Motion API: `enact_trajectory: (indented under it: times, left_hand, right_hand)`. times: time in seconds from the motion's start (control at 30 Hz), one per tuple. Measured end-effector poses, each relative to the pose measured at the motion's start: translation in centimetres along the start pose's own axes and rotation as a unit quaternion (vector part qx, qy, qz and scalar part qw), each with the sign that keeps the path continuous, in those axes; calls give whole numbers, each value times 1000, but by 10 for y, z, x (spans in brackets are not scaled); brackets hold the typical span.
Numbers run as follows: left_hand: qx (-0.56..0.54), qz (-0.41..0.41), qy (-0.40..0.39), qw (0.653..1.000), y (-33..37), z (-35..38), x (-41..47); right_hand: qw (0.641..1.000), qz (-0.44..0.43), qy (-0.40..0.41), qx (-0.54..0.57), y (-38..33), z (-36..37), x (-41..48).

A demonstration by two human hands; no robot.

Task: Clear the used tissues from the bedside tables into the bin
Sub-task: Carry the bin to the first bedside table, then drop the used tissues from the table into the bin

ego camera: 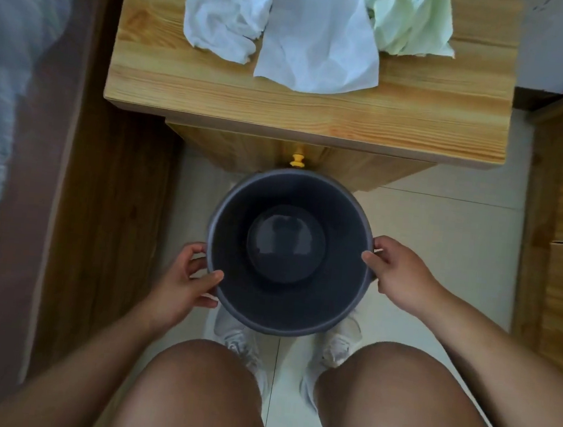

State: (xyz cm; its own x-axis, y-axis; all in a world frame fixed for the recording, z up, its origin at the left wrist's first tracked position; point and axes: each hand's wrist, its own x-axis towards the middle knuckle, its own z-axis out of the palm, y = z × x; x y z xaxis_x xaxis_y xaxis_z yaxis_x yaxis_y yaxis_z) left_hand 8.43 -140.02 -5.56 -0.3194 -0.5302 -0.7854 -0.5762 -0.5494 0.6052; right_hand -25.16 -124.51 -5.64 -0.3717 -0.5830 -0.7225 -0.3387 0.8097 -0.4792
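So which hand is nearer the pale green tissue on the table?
Right. The right hand grips the bin rim almost directly below the pale green tissue; the left hand grips the opposite rim, farther off.

In view are 3 tissues, namely 1 crumpled white tissue [224, 11], 1 flatter white tissue [321, 38] and 1 pale green tissue [412, 19], along with 1 wooden bedside table [419, 123], 1 dark bin [298, 306], 1 yellow knob [296, 159], 2 hands, the left hand [180, 282] and the right hand [401, 276], and 2 white shoes [237, 340].
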Motion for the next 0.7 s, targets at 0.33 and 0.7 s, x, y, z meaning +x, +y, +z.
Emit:
enact_trajectory:
  times: [0.33, 0.7]
  left_hand:
    - [18, -36, -15, 999, 4, -4, -6]
    - [-8, 7, 25, 1000, 101, -35, -122]
  right_hand:
    - [999, 48, -23, 8, -9, -7, -5]
    - [994, 102, -8, 48, -78, -66, -120]
